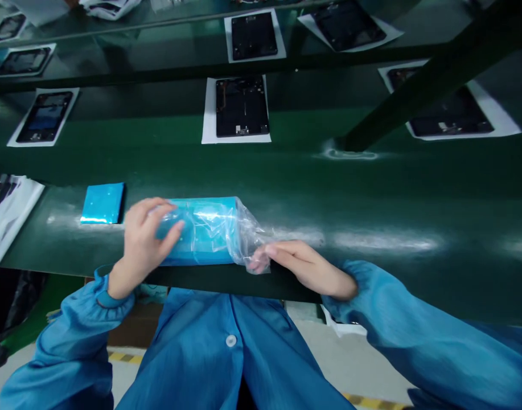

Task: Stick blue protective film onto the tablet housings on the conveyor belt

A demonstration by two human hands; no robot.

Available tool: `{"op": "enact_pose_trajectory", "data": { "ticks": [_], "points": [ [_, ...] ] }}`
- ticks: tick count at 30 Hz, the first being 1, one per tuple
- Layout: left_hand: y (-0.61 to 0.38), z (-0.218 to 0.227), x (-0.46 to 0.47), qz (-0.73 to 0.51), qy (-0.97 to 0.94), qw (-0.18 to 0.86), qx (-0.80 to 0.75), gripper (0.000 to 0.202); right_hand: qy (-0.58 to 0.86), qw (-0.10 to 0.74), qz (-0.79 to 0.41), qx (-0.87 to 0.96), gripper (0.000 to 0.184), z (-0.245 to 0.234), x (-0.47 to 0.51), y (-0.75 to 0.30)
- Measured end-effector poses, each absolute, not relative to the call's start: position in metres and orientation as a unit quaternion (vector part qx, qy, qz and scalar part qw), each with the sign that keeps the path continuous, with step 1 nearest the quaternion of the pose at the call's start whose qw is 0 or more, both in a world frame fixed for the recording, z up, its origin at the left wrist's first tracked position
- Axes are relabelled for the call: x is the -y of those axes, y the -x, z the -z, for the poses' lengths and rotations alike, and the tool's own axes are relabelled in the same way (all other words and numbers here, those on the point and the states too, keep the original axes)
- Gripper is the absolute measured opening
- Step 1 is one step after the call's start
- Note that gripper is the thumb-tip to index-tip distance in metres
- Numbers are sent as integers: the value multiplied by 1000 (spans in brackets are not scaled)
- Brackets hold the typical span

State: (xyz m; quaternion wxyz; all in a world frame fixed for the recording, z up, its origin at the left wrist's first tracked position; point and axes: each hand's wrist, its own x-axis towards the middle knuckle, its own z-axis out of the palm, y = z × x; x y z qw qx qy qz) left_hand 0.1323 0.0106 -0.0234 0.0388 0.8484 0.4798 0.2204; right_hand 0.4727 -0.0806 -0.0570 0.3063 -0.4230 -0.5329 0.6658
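A stack of blue sheets in a clear plastic bag lies at the near edge of the green bench. My left hand rests on the bag's left end, fingers curled over it. My right hand pinches the crumpled open end of the bag on the right. A single blue sheet lies flat on the bench just left of my left hand.
Several black phone frames on white paper sheets, such as one at centre, lie across the bench and the upper shelf. A dark diagonal strut rises at the right. More paper-backed parts overhang the left edge.
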Motion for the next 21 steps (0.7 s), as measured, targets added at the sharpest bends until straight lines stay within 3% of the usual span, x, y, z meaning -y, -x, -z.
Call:
{"op": "enact_pose_trajectory", "data": {
  "ticks": [3, 7, 11, 15, 18, 21],
  "points": [
    [-109, 23, -22, -224, -752, 58, -617, 46, 431, 262, -669, 546, 39, 67, 73, -477],
    [-92, 27, -25, -126, -665, 208, -706, 67, 403, 294, -588, 637, 36, 71, 61, -478],
    [-95, 24, -21, -38, -650, 254, -715, 65, 496, 331, -583, 551, 37, 70, 58, -463],
    [-99, 19, -22, 2, -652, 250, -716, 64, 556, 245, -687, 398, 57, 67, 49, -450],
    [-98, 20, -29, 11, -646, 266, -715, 72, 562, 173, -671, 451, 48, 61, 34, -449],
    [-94, 27, -36, -39, -621, 362, -694, 76, 574, 209, -632, 477, 33, 58, 22, -448]
  ]
}}
